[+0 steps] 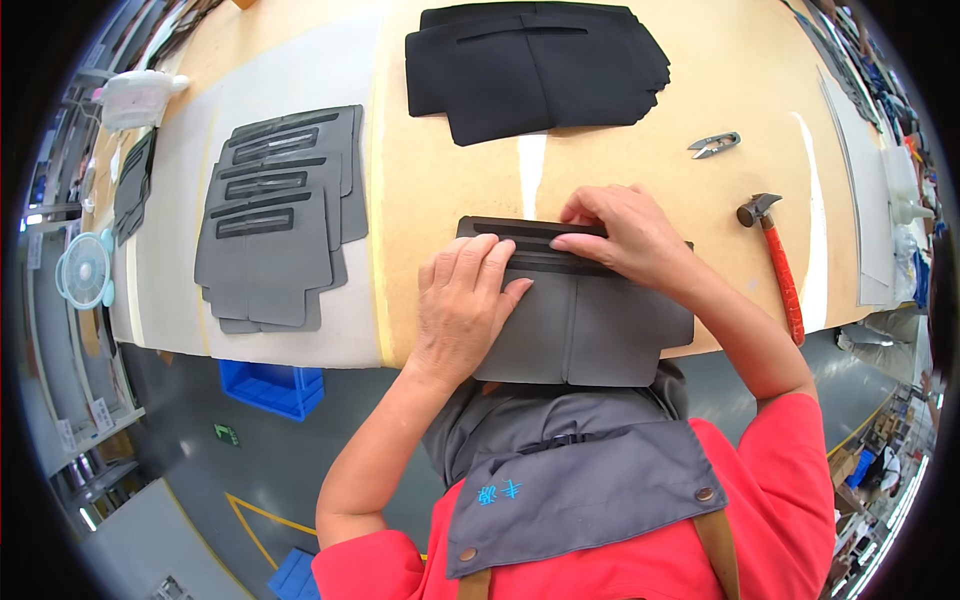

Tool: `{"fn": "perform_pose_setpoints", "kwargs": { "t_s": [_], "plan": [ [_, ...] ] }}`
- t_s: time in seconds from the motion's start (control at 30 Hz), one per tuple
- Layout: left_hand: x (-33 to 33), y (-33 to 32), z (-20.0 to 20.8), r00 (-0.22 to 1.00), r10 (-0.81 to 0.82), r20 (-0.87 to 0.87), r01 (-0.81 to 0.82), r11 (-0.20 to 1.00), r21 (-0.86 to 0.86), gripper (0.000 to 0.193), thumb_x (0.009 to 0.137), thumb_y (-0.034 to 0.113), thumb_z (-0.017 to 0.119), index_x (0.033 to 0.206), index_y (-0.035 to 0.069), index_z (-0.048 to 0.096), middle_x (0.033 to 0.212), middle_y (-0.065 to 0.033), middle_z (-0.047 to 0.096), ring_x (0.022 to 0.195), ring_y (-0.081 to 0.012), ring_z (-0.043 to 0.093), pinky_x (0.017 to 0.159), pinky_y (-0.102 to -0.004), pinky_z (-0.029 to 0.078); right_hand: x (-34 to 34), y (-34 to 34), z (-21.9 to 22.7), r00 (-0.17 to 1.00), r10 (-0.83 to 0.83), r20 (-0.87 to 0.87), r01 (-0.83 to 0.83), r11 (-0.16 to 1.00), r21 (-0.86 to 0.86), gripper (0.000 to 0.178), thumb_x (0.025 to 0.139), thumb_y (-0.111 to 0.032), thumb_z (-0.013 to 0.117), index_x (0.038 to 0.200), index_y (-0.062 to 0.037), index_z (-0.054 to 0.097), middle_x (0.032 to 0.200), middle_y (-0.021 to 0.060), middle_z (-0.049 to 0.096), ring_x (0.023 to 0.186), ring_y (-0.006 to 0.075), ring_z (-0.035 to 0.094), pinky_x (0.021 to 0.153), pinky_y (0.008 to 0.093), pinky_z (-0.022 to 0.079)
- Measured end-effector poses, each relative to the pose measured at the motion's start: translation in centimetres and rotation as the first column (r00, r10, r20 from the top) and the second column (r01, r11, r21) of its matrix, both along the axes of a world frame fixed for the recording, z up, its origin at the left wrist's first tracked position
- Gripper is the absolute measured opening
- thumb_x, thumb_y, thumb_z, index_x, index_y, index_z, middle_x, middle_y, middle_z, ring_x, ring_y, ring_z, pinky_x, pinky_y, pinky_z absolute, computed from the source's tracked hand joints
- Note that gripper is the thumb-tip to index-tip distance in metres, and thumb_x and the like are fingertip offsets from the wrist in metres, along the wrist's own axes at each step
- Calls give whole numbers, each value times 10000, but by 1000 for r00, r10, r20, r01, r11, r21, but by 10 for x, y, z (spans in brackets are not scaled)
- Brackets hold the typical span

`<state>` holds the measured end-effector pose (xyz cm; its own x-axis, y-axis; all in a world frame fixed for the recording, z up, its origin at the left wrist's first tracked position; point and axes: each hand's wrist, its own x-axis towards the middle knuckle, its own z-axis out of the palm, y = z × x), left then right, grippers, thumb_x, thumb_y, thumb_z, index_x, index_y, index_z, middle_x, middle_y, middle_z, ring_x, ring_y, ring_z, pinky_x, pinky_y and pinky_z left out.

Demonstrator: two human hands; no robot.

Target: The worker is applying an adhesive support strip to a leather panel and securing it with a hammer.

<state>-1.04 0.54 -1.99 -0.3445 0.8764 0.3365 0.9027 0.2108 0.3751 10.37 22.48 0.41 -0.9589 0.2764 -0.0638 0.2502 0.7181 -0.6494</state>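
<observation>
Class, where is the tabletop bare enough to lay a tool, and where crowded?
Bare tabletop lies between the black stack and the grey panel, and between the right hand, the snips and the hammer. Crowded: the overlapping grey pieces on the left, and the panel's upper part, under that hand and the left hand.

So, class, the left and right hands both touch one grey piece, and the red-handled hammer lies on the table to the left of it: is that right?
Not quite: the head view shows the red-handled hammer on the table to the right of the grey piece, not the left. The left hand and right hand do both touch that piece.
</observation>
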Motion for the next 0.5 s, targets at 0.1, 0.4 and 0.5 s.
{"fn": "perform_pose_setpoints", "kwargs": {
  "t_s": [0.1,0.4,0.5],
  "plan": [
    [-2,0,-1,999,37,-28,-39,998,-39,476,856,265,795,1260,51,662,1277,-92,615,1195,-283,577,1000,-414,450,-24,-13,-7,996,18,-91,-23,998,-54,249,868,-260,762,933,-40,664,845,96,694,837,273,669,745,392,507],
    [-11,-5,-2,998,49,-27,-50,998,-40,573,838,334,811,1305,42,656,1298,-105,619,1209,-274,581,1004,-407,443,-36,-26,-13,989,38,-146,-50,995,-81,107,856,-116,714,922,-39,679,877,114,666,867,305,640,766,415,522],
    [-11,-7,-3,999,46,-8,-46,998,-45,595,833,335,815,1314,27,644,1322,-110,615,1226,-277,580,1013,-409,440,-37,-29,-22,971,24,-237,-41,997,-66,108,861,-95,708,955,-43,697,889,104,668,870,298,640,770,409,525]
  ]
}}
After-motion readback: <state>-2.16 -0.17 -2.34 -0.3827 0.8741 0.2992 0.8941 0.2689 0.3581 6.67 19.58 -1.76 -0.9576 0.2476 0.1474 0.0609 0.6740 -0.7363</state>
